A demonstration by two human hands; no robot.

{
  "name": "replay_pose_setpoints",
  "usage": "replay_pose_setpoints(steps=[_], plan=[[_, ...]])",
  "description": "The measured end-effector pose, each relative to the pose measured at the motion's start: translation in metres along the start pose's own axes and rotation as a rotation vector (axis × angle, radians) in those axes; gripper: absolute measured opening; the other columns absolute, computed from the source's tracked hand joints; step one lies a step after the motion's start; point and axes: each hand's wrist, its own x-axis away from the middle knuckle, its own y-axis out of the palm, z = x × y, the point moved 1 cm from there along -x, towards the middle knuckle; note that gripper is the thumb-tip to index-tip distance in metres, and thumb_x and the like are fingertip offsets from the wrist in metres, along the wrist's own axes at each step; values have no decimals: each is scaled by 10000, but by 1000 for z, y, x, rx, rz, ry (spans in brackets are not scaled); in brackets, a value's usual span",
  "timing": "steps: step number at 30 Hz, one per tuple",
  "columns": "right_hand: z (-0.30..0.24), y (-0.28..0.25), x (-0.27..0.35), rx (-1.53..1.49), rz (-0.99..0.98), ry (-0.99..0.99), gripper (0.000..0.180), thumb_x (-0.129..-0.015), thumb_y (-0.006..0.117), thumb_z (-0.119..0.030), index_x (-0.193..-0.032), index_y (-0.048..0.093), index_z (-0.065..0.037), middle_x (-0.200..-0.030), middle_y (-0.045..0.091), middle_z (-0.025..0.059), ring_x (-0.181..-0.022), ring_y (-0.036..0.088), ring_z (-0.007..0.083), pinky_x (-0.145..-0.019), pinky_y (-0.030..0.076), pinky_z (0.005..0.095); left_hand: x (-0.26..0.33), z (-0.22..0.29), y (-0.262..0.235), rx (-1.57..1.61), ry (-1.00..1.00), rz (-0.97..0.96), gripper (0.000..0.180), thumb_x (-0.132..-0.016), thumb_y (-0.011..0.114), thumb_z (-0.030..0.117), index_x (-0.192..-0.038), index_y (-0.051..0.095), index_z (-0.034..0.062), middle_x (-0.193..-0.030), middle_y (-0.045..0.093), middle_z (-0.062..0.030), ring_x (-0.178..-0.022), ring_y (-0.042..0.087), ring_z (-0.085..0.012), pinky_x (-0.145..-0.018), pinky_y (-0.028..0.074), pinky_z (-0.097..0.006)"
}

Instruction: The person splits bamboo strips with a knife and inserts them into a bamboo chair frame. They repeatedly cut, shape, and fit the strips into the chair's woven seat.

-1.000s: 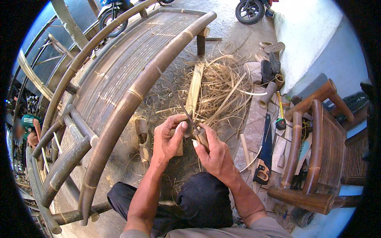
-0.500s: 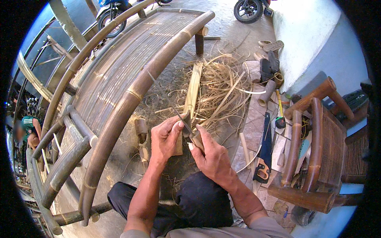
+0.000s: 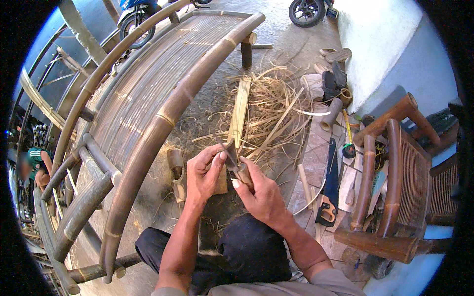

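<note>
Left hand (image 3: 205,173) fingers pinch bamboo strip (image 3: 239,114); right hand (image 3: 261,193) fist clamps knife (image 3: 236,162).

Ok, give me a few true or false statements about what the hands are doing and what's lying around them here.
1. Both hands are closed on something in front of the knees. True: the left hand and the right hand meet over a short bamboo piece.
2. A handsaw lies on the ground to the person's left. False: the handsaw lies to the right.
3. A pile of pale shavings lies beyond the hands. True.
4. The big curved bamboo frame is on the person's right. False: it is on the left; a bamboo chair stands on the right.
</note>
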Motion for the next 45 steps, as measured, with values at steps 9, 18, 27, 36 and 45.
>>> replay_pose_setpoints(steps=[9,18,27,36,45], plan=[[0,-13,-6,-93,-3,14,530,-1000,617,-243,-1415,467,51,-1017,688,304,-970,695,455,-824,551,470,2,7,3,73,-7,37,233,-1023,597,165,-1160,678,-5,-1049,704,-41,-968,590,-93,-866,472,-261],[3,-4,-4,33,39,-101,545,-995,625,-266,-1411,480,54,-1102,671,294,-983,696,425,-818,563,453,1,5,2,-41,5,55,207,-1006,641,152,-1118,691,-15,-907,739,-81,-833,654,-113,-772,531,-286],[0,-3,-4,185,35,-118,544,-958,671,-207,-1412,494,35,-1070,677,291,-946,708,426,-776,577,451,-1,4,0,20,5,10,228,-1013,639,159,-1133,700,-25,-891,734,-63,-814,628,-78,-734,523,-263],[2,-4,-6,161,53,-108,513,-971,655,-201,-1395,491,37,-1029,680,285,-927,701,438,-771,566,459,-7,4,5,-42,-5,16,225,-1003,648,165,-1108,703,-27,-871,735,-70,-807,628,-77,-731,527,-266],[2,-21,-13,121,31,-28,483,-1004,613,-210,-1402,454,13,-965,684,293,-924,684,479,-739,545,494,-40,26,-5,47,239,128,296,-969,648,201,-1172,687,-11,-1198,689,-118,-1059,635,-182,-914,506,-331]])
